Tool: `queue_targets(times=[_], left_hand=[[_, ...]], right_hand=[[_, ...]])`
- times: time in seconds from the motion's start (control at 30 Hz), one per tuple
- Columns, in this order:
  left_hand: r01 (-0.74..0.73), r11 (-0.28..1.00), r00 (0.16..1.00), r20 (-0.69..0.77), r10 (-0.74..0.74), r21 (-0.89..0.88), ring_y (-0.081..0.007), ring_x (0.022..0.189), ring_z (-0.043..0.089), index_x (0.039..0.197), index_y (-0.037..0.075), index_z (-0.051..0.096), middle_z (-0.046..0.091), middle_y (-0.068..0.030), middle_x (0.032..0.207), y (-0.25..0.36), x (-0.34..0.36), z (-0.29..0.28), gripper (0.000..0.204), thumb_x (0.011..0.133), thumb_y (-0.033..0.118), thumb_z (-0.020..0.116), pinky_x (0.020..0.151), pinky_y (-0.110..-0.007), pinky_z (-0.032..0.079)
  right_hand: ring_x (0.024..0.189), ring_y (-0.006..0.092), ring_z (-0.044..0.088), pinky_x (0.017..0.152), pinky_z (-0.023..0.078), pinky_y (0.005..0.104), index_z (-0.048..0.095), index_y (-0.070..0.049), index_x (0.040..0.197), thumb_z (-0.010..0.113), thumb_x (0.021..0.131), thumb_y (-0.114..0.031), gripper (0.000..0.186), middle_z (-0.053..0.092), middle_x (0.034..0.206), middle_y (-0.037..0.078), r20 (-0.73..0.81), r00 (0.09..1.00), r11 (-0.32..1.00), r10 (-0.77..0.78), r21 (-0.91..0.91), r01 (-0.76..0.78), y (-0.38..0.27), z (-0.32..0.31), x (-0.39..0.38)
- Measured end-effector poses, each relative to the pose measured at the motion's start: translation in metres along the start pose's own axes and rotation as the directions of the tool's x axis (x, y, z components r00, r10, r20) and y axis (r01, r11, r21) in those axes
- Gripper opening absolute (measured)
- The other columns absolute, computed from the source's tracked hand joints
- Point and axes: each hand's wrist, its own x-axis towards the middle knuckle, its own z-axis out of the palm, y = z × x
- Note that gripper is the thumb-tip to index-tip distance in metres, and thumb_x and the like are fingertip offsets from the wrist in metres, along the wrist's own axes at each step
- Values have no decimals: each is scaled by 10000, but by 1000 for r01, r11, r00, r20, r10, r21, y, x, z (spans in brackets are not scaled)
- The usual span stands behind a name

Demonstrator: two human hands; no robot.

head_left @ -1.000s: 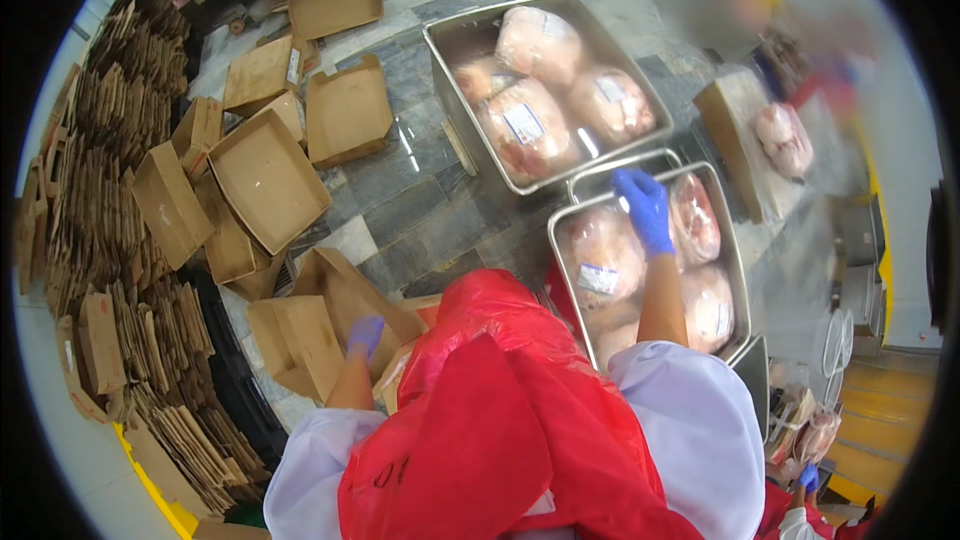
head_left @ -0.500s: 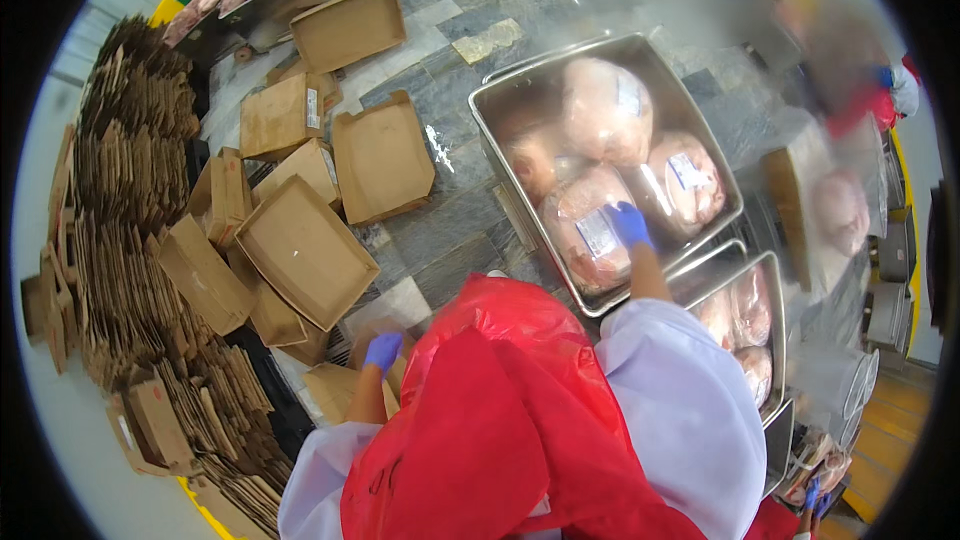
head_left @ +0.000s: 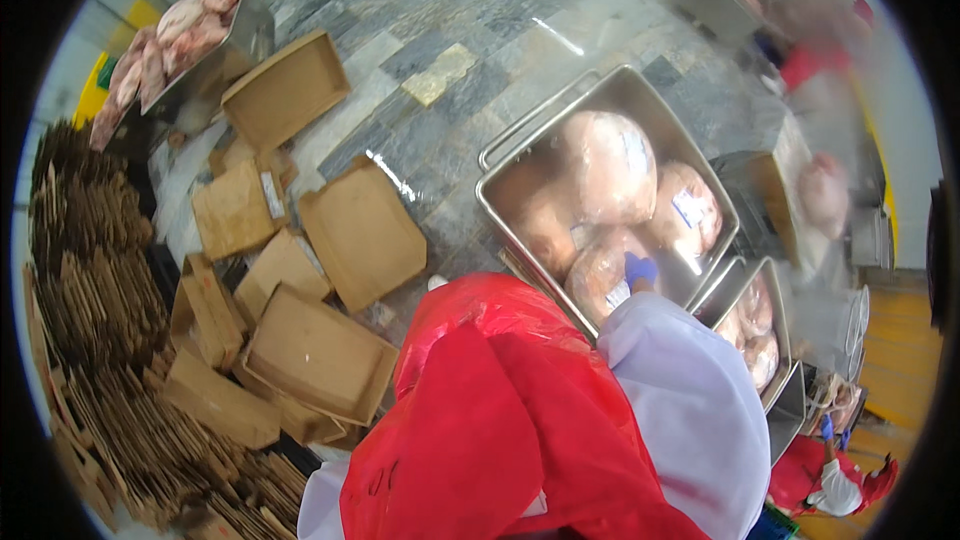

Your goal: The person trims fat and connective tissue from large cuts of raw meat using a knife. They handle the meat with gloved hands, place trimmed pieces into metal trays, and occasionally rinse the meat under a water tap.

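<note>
My right hand [head_left: 639, 272], in a blue glove, has its fingers curled on the lowest bagged piece of meat [head_left: 600, 288] in a large steel tub [head_left: 513, 166]. Three other pale pink bagged pieces share the tub: one at the top [head_left: 603, 162], one at right [head_left: 681, 202], one at left [head_left: 543, 220], some with white labels. A second tub [head_left: 778, 284] of bagged meat stands close at lower right, partly behind my white sleeve [head_left: 690, 410]. My left hand is hidden behind my red apron [head_left: 480, 420]; only its white sleeve shows at the bottom edge.
Cardboard trays [head_left: 362, 232] lie on tiled floor [head_left: 450, 10] at left, beside stacked flattened cardboard [head_left: 85, 310]. A meat-heaped steel bin [head_left: 230, 55] stands upper left. A co-worker [head_left: 830, 480] in blue gloves is lower right; another blurred red-clad figure [head_left: 805, 65] is upper right.
My right hand has moved from the lower-right tub to the larger tub's lowest piece. My left hand has dropped out of sight. My view has swung, bringing the upper-left bin lower.
</note>
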Motion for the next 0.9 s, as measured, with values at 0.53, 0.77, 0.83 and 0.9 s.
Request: queue_targets(times=[0.53,0.77,0.83,0.9], left_hand=[[-468,874,876,-195,440,-129,-128,769,595,1009,-2,678,665,-50,865,497,283,-473,253,930,220,587,709,-281,492],[-355,935,918,184,351,-15,-173,821,641,1087,-1,663,679,-81,937,555,352,-512,314,936,267,598,711,-293,524],[-403,910,900,221,375,97,-170,827,645,1091,0,665,682,-85,954,616,356,-536,329,935,282,601,719,-295,521],[-389,914,903,243,354,116,-171,830,654,1131,7,641,694,-91,988,642,378,-562,366,941,314,584,707,-291,504]], right_hand=[[1452,509,-121,1131,55,667,-214,-107,1522,894,413,-660,1662,-134,1552,352,178,977,962,122,223,-160,-221,-140,43],[1464,502,-44,1122,129,668,-133,-165,1553,908,374,-635,1641,-101,1573,321,263,949,955,175,190,-229,-241,-177,48],[1468,491,-59,1123,142,665,-135,-158,1554,907,353,-650,1664,-109,1577,311,217,944,940,249,182,-290,-233,-145,46],[1468,491,-71,1128,141,658,-137,-157,1554,905,340,-663,1677,-116,1581,301,99,967,939,236,235,-253,-222,-123,43]])
